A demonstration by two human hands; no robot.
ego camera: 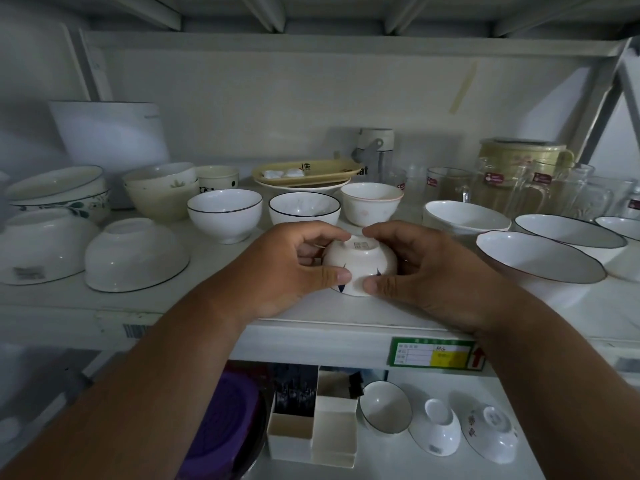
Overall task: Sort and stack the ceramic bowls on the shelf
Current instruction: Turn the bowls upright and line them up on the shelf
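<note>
Hands: left hand [294, 268] and right hand [415, 268] both grip the upturned small bowl [360, 265].
Risk: glazed bowl may slip, chipping on the shelf [311, 327] edge.

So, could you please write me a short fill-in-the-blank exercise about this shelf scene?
1. The small bowl held by both hands sits ____ side up.
2. The left hand and right hand grip it from ____ sides.
3. The yellow tray rests on a ____.

Missing words: bottom; opposite; plate
</note>
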